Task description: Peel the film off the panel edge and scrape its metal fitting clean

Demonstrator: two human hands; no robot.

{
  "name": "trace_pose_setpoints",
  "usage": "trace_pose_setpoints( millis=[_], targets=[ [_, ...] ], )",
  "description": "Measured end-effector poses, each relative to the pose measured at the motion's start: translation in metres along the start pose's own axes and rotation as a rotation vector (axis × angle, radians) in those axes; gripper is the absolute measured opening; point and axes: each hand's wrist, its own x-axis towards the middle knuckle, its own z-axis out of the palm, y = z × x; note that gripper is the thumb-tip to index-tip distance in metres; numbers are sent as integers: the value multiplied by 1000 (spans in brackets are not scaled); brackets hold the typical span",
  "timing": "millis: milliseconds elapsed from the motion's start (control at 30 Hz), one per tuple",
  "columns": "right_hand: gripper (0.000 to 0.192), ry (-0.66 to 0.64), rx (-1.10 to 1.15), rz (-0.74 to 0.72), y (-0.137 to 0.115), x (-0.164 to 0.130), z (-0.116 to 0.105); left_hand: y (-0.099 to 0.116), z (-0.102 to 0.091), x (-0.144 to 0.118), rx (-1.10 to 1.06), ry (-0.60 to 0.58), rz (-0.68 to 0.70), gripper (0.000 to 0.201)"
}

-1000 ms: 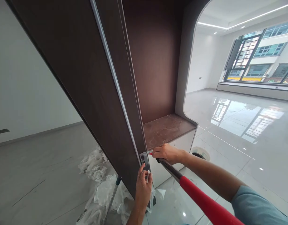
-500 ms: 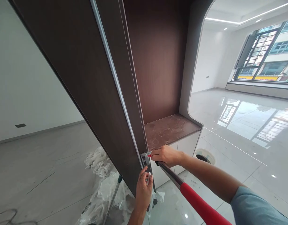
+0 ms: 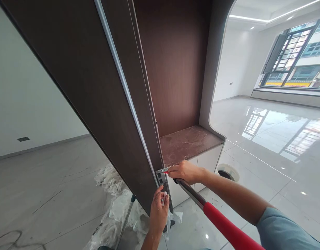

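Observation:
My right hand (image 3: 186, 171) is closed on a small tool with a slim metal blade (image 3: 162, 170) and a red part by the fingers. The blade tip touches or nearly touches the dark brown panel (image 3: 128, 146), just above a small grey plate (image 3: 162, 178) with dark squares. Just below the plate, my left hand (image 3: 160, 208) pinches a small white scrap (image 3: 164, 196) between thumb and fingers. A metal pole with a red grip (image 3: 227, 225) runs from under my right hand to the lower right; whether that hand also holds it I cannot tell.
A silvery strip (image 3: 123, 81) runs down the panel. Crumpled clear plastic (image 3: 120, 211) and a thin pole (image 3: 126, 220) are at the panel's foot. A dusty brown shelf (image 3: 191, 142) tops a white cabinet (image 3: 209, 159). A pale bucket (image 3: 228, 172) stands on the tiles.
The view has shifted slightly. The red-gripped pole sits a little farther right and lower. Both hands keep nearly the same place at the panel.

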Motion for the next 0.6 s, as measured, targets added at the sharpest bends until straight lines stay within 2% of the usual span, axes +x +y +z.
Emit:
trace_pose_setpoints(
  millis=[133,600],
  targets=[
    [15,9,9,-2,1,0,2,2,0,1,1,-9,2,36],
    [11,-17,-96,-12,-2,0,2,4,1,-1,7,10,-13,41]
  ],
)
